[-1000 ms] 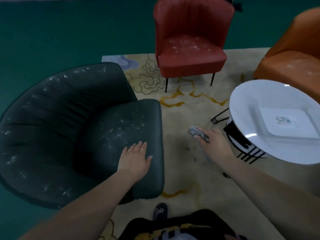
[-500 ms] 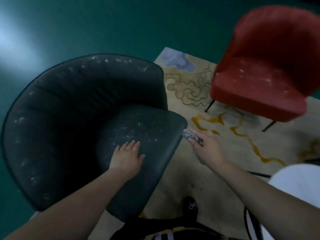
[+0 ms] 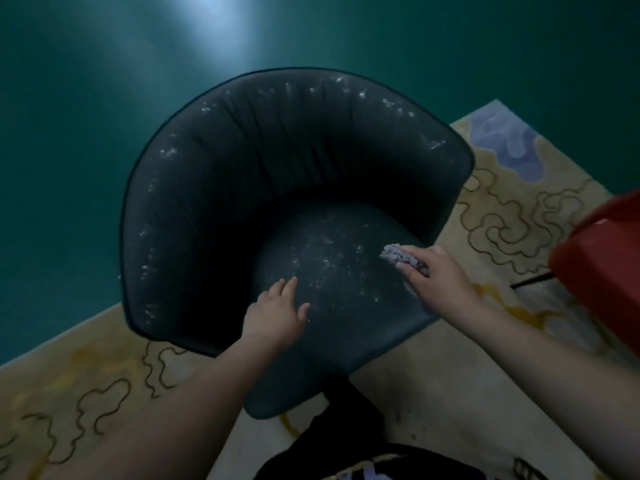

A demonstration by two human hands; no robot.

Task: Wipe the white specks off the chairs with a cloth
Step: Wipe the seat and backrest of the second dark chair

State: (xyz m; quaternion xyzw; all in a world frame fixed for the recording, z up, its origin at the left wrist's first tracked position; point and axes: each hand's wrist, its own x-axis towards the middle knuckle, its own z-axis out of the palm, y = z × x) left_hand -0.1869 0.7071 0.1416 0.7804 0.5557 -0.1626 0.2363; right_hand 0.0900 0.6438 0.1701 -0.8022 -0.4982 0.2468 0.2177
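To clear the seat well, the grey cloth (image 3: 403,258) should come down flat on the cushion of the dark green armchair (image 3: 298,202) and sweep in overlapping strokes toward the front edge, so the white specks (image 3: 325,261) are pushed off rather than smeared about. The left hand (image 3: 277,313) lies with straight, slightly spread fingers on the seat, well placed to steady the chair. The right hand (image 3: 438,275) grips the bunched cloth, its fingers curled over it; the cloth juts out past the fingertips, at the right edge of the cushion. The thickest specks lie just beyond the left fingertips and beside the cloth, between the two hands; more dot the backrest rim, well past both.
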